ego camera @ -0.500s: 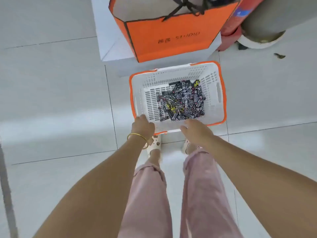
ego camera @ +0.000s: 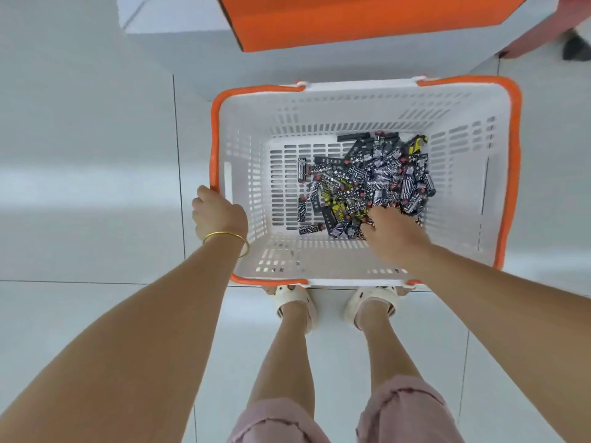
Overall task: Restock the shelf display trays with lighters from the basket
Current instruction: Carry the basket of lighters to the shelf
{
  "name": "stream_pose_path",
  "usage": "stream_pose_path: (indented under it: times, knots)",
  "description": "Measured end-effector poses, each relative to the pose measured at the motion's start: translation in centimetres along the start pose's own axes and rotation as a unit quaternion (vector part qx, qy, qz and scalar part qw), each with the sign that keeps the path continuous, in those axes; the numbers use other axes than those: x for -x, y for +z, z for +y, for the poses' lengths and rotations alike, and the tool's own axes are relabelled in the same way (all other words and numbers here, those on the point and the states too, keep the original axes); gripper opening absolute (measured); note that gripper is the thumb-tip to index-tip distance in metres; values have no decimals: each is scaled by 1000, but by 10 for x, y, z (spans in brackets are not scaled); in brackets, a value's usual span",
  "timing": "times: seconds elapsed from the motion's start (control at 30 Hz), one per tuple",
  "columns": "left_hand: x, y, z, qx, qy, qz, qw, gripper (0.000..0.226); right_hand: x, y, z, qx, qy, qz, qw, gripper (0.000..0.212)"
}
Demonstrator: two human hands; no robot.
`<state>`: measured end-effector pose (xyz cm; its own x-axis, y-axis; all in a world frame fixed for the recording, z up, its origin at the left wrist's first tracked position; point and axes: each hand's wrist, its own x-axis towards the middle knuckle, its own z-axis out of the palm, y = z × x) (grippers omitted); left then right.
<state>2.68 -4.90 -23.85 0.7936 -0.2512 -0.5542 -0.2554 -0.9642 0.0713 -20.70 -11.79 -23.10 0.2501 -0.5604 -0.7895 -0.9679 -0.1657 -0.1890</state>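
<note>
restocking seems barely begun: left hand (ego camera: 219,215) grips basket (ego camera: 215,139) rim, right hand (ego camera: 391,233) digs into heaped lighters (ego camera: 367,177), its grasp hidden; nearly all is left to do.

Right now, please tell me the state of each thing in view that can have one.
basket, upright on the floor, open, partly filled.
lighters, loose heap on the basket's bottom, toward its right.
left hand, grips the basket's left rim.
right hand, inside the basket, on the lighters; grip not visible.
orange bag, beyond the basket, mostly cut off.
</note>
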Motion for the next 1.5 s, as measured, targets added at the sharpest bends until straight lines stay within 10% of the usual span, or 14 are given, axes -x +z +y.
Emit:
stream_pose_path:
  times: [0.2,0.57,0.73,0.9,1.03,1.27,1.5]
  knots:
    - [71,-11,9,174,50,156,971,32,3,-15,30,-88,119,102,984,26]
    - [181,22,82,294,135,-5,946,8,7,-43,107,-261,340,138,893,78]
    - [184,39,94,268,145,-41,952,8,10,-44,132,-348,344,135,861,73]
    - [180,34,89,284,151,-52,945,8,37,-53,117,-399,255,318,821,7]
    - [174,20,83,284,155,-74,943,5,61,-66,81,-584,168,233,759,31]
    - [168,-13,67,262,136,-92,951,11,87,-73,14,-450,83,211,864,38]
    - [183,-46,35,294,134,-84,943,17,144,-75,-17,-399,73,221,887,36]
